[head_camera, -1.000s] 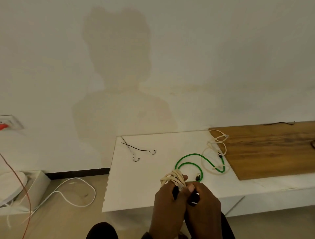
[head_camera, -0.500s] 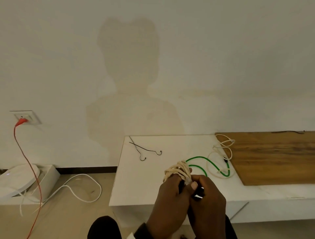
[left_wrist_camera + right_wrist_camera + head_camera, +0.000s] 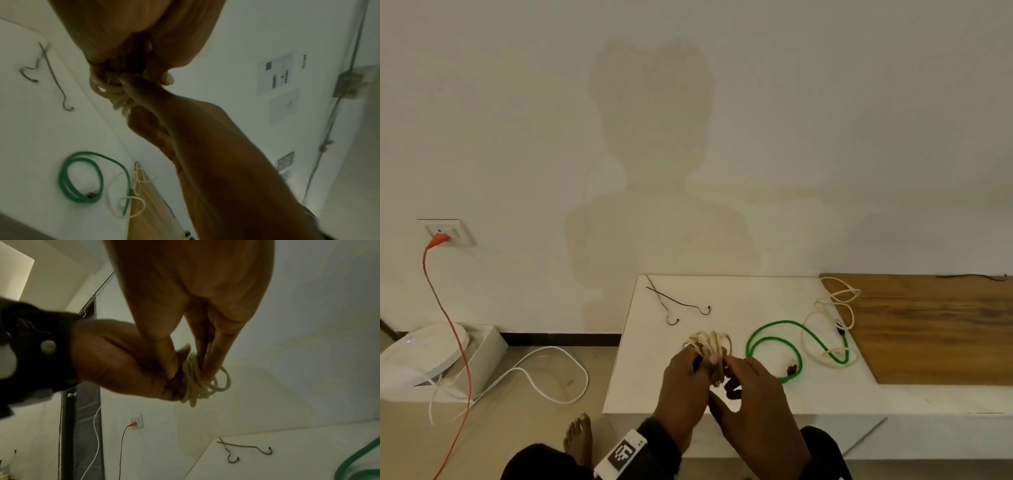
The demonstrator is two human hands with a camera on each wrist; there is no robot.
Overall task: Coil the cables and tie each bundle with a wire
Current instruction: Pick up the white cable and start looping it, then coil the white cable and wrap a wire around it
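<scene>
Over the front of the white table (image 3: 722,298), both hands hold a coiled cream cable (image 3: 709,341). My left hand (image 3: 698,359) grips the coil from the left, its loops fanning out above the fingers. My right hand (image 3: 724,365) pinches the same bundle from the right. The coil (image 3: 196,379) sits between the right hand's thumb and fingers in the right wrist view, and it also shows as the coil (image 3: 109,91) in the left wrist view. Something dark shows between the fingers; I cannot tell what it is. Two dark tie wires (image 3: 678,305) lie at the table's back left.
A green cable (image 3: 774,346) lies looped right of the hands, tangled with a loose cream cable (image 3: 828,318). A wooden board (image 3: 935,325) covers the table's right end. On the floor to the left are a white cord (image 3: 551,373), a white box (image 3: 482,356) and an orange lead (image 3: 445,308) running to a wall socket.
Both hands have stayed together on the cream coil, working at its middle. The head view has swung left and down, so the socket and a foot now show.
</scene>
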